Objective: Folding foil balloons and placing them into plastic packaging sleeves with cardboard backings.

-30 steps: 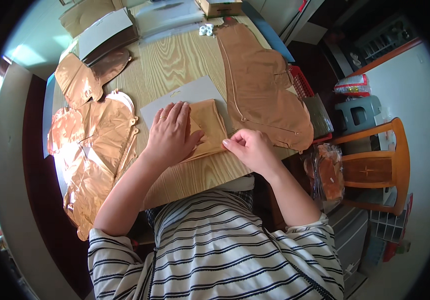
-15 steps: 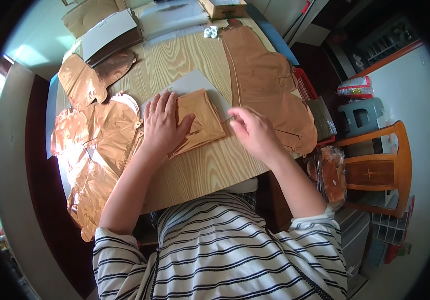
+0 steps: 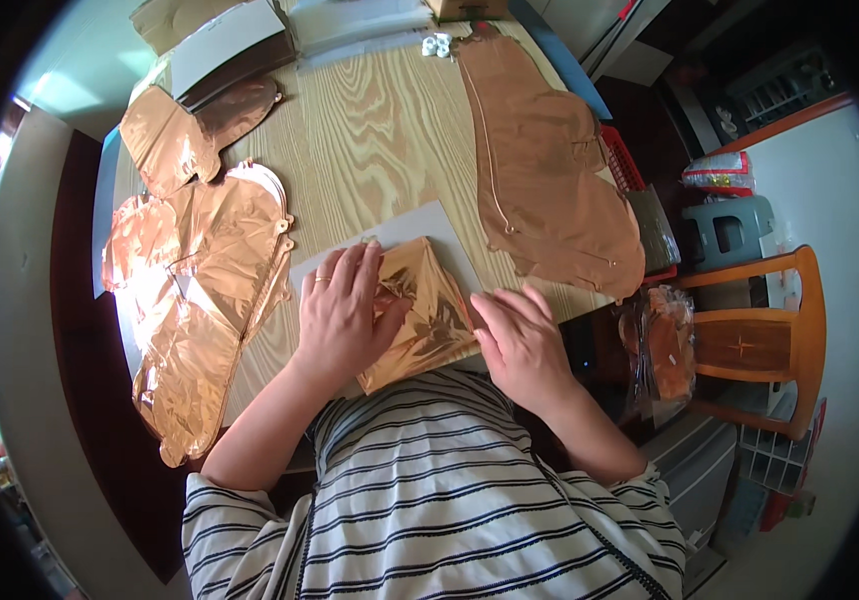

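The folded rose-gold foil balloon (image 3: 418,312) lies on a white card sheet (image 3: 420,225) at the near edge of the wooden table (image 3: 380,120). The left hand (image 3: 345,310) presses flat on the fold's left half, fingers spread, nothing gripped. The right hand (image 3: 522,340) — half a second ago raised over the fold's right corner — now rests flat, fingers apart, at the near right edge of the foil. The fold has shifted nearer the person; judged from this, flattening continues and the packet is not yet compact. A pile of flat foil balloons (image 3: 200,300) lies left; a large foil piece (image 3: 550,180) lies far right.
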Demonstrator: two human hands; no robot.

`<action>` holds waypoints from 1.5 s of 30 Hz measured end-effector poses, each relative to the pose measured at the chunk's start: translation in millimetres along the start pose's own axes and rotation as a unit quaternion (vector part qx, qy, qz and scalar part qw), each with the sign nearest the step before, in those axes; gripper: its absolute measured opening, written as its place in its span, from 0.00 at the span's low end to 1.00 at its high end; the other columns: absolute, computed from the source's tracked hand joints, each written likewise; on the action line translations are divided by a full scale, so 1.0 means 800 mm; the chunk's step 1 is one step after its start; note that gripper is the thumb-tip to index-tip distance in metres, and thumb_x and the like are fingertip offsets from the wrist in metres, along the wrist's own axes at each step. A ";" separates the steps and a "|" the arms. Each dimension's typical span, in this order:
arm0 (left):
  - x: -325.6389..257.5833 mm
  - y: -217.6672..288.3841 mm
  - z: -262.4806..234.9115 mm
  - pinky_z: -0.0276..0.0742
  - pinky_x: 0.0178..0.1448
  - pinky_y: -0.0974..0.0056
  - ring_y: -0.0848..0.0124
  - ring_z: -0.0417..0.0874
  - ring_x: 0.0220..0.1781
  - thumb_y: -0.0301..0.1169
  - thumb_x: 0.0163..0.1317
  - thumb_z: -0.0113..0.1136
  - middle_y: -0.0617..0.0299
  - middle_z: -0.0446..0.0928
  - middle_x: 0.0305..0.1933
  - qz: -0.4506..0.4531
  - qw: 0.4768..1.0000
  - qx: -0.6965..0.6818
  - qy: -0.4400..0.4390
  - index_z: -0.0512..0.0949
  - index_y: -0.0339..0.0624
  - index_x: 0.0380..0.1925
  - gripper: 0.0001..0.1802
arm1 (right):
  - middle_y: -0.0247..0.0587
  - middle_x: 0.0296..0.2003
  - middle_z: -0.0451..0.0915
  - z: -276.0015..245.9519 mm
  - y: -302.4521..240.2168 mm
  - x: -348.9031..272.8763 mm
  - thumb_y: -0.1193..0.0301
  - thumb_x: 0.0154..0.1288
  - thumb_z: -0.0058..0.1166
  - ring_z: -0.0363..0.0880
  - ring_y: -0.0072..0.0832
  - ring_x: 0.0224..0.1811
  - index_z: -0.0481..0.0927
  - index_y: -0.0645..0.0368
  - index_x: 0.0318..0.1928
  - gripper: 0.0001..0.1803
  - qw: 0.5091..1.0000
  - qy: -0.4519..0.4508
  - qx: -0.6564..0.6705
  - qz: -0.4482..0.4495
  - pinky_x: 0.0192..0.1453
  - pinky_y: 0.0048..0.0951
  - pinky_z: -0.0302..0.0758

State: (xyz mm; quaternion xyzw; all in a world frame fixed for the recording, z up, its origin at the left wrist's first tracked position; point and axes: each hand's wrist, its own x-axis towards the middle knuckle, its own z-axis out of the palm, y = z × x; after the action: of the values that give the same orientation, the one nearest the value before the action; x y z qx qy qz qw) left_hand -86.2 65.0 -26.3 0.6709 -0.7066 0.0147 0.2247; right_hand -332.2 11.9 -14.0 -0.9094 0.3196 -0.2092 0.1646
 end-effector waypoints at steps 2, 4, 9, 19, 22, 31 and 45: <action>-0.003 0.009 -0.003 0.70 0.56 0.51 0.51 0.75 0.56 0.46 0.58 0.67 0.49 0.75 0.55 0.019 1.000 -0.001 0.003 0.73 0.33 0.61 0.36 | 0.47 0.45 0.83 -0.002 -0.012 -0.015 0.73 0.60 0.64 0.80 0.43 0.51 0.77 0.64 0.52 0.19 0.998 0.047 0.023 0.021 0.59 0.45 0.74; -0.004 0.010 -0.001 0.68 0.60 0.49 0.51 0.74 0.57 0.46 0.58 0.68 0.49 0.75 0.56 0.007 1.000 -0.021 -0.015 0.72 0.35 0.62 0.37 | 0.46 0.42 0.83 -0.006 -0.021 -0.027 0.72 0.61 0.64 0.81 0.44 0.46 0.78 0.63 0.48 0.16 0.994 0.044 0.042 0.095 0.52 0.42 0.76; -0.003 0.010 0.006 0.68 0.60 0.50 0.49 0.74 0.56 0.42 0.57 0.69 0.49 0.74 0.55 0.028 0.996 -0.083 -0.009 0.73 0.38 0.62 0.35 | 0.44 0.24 0.81 -0.010 -0.017 -0.023 0.65 0.63 0.66 0.81 0.42 0.25 0.80 0.63 0.34 0.13 0.959 0.004 0.149 0.241 0.30 0.38 0.77; -0.004 0.003 0.016 0.69 0.59 0.50 0.50 0.75 0.52 0.40 0.58 0.68 0.48 0.76 0.51 0.015 0.989 -0.145 0.015 0.72 0.37 0.62 0.34 | 0.41 0.21 0.82 -0.039 -0.006 0.010 0.59 0.65 0.66 0.79 0.23 0.19 0.82 0.69 0.32 0.21 0.864 -0.169 0.304 0.363 0.25 0.27 0.75; -0.003 0.004 0.016 0.69 0.59 0.51 0.50 0.75 0.52 0.40 0.58 0.68 0.47 0.75 0.51 0.022 0.989 -0.144 0.015 0.71 0.37 0.62 0.34 | 0.42 0.20 0.81 -0.029 -0.007 0.007 0.60 0.66 0.65 0.78 0.24 0.17 0.81 0.69 0.31 0.21 0.857 -0.156 0.340 0.354 0.24 0.28 0.74; 0.012 0.004 0.005 0.74 0.53 0.53 0.53 0.78 0.45 0.38 0.58 0.69 0.50 0.77 0.44 0.007 0.990 -0.135 -0.025 0.74 0.36 0.58 0.30 | 0.39 0.18 0.79 -0.004 -0.014 -0.009 0.66 0.73 0.56 0.81 0.25 0.17 0.82 0.68 0.33 0.16 0.858 -0.124 0.374 0.330 0.22 0.27 0.74; 0.025 0.005 0.000 0.81 0.46 0.57 0.56 0.86 0.42 0.38 0.62 0.67 0.51 0.80 0.45 -0.064 0.976 -0.192 -0.081 0.77 0.39 0.58 0.26 | 0.39 0.20 0.79 -0.004 -0.012 -0.006 0.68 0.73 0.54 0.82 0.25 0.17 0.81 0.71 0.31 0.17 0.827 -0.172 0.407 0.347 0.22 0.26 0.75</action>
State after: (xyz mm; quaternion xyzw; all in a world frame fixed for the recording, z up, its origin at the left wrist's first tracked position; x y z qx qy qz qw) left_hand -89.8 46.6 -18.4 0.6581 -0.6674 -0.1907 0.2918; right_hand -332.3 21.1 -8.2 -0.6105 0.4663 -0.0901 0.6338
